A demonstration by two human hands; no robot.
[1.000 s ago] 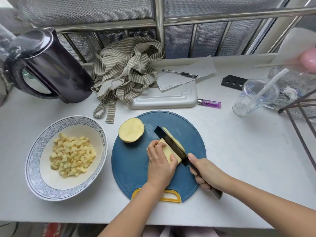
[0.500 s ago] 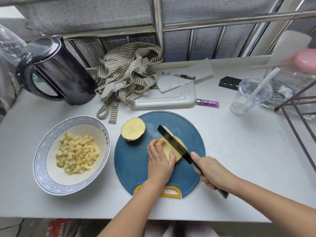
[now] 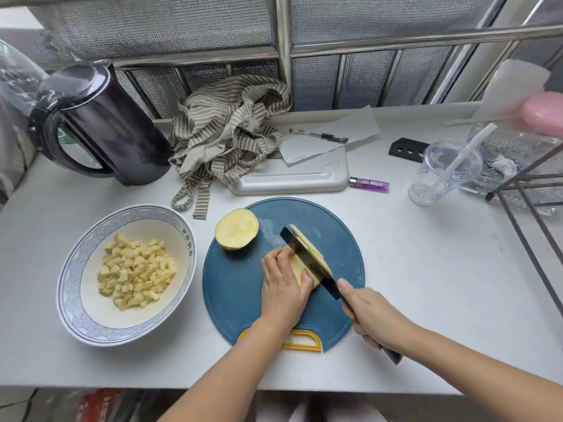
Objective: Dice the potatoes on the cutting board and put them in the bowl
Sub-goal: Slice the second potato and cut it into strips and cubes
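Partway: white blue-rimmed bowl (image 3: 68, 269) holds diced cubes (image 3: 135, 274); left hand (image 3: 285, 287) presses pale potato half (image 3: 300, 269) on round blue board (image 3: 231, 287), right hand (image 3: 370, 318) gripping black knife (image 3: 307, 257) mid-slice; uncut half (image 3: 237, 229) waits.

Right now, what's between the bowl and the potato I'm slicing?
In the head view, the other potato half lies cut face up on the cutting board between the bowl and the piece your left hand holds.

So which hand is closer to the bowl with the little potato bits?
Left. The left hand holds the potato piece on the cutting board, just right of the bowl. The right hand grips the knife farther right, beyond the left hand.
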